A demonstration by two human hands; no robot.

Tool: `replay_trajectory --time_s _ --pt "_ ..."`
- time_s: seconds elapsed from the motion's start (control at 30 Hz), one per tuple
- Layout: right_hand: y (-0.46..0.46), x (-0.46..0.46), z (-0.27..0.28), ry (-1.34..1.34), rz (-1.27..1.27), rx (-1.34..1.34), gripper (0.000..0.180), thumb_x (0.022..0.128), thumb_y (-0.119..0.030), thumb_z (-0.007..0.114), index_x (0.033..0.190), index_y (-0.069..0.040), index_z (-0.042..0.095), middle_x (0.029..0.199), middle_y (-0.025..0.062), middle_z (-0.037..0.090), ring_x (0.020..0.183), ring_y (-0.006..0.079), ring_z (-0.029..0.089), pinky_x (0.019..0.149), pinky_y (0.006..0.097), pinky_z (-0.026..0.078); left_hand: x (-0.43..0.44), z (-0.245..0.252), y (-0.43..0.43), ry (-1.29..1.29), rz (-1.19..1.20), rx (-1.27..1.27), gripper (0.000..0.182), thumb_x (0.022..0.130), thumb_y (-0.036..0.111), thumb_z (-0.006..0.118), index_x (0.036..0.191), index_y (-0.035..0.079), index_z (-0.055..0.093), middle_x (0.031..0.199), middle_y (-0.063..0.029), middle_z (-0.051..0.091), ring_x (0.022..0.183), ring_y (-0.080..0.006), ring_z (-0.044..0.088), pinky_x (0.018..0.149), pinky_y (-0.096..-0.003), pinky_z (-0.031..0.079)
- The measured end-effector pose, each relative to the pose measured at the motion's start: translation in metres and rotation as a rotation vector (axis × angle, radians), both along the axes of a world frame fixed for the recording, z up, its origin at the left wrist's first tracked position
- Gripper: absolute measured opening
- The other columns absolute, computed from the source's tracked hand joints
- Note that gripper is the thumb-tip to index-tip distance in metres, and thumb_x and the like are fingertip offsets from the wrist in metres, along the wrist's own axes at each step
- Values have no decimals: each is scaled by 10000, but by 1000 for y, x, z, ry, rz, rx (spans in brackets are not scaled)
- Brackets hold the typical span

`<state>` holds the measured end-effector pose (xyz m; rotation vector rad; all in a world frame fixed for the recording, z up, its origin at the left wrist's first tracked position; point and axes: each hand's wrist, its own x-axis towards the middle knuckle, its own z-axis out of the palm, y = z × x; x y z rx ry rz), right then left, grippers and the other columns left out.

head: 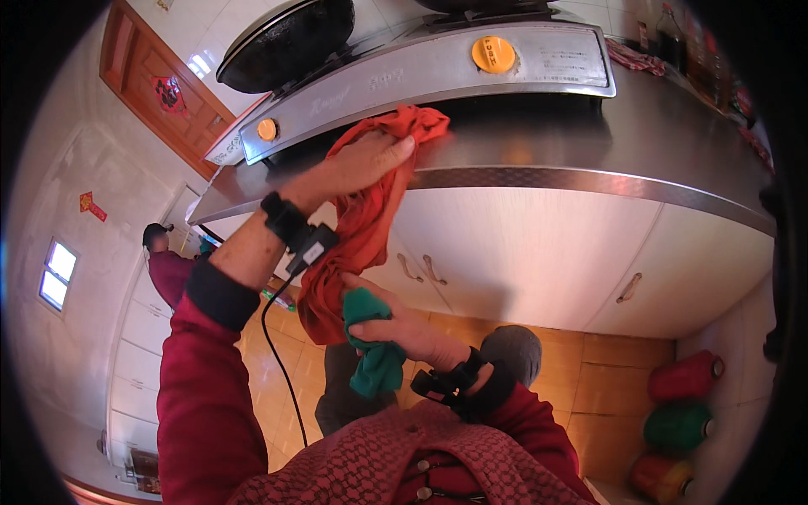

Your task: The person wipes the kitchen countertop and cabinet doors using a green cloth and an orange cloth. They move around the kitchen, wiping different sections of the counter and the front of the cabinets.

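Note:
My left hand (366, 167) is closed on the upper part of a long red cloth (363, 221) at the edge of the stainless steel countertop (536, 136), just below the gas stove (404, 76). From there the cloth hangs down in front of the white cabinet doors. Lower down, my right hand (401, 322) grips a crumpled green cloth (375, 372) and is against the lower part of the red cloth; whether its hidden fingers hold the red cloth too, I cannot tell.
A black wok (290, 44) sits on the stove's left side. Bottles (704, 69) and a reddish cloth (634, 57) lie at the counter's right. Handled cabinet doors (517, 246) are below. Several thread spools (678, 426) stand on the floor at right. Another person (167, 271) is at far left.

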<state>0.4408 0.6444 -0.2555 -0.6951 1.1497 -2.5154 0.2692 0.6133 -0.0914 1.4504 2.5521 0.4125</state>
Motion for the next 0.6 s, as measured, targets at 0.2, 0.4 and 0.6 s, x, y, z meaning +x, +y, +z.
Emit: replay_trajectory --time_s 0.2,0.4,0.6 --pt "11 16 17 110 15 -89 882 824 -139 648 1513 -59 103 1030 63 505 837 165 573 752 323 514 -19 8 19 -280 248 -38 840 903 684 398 1371 -12 435 1389 -127 435 1242 -190 420 1053 -267 303" --pt "20 16 24 3 -48 -194 879 824 -121 637 1519 -100 100 1035 61 496 828 182 582 749 346 523 -10 13 58 -147 17 -19 791 917 674 375 1266 -16 545 1362 -110 454 1243 -184 403 1065 -254 264" --pt "30 26 15 -10 -94 -298 910 820 -147 665 1517 -71 85 1107 56 479 929 170 549 778 348 515 23 15 112 -81 -91 -186 798 930 674 323 1172 -45 571 1174 -124 569 1079 -198 498 986 -310 350"
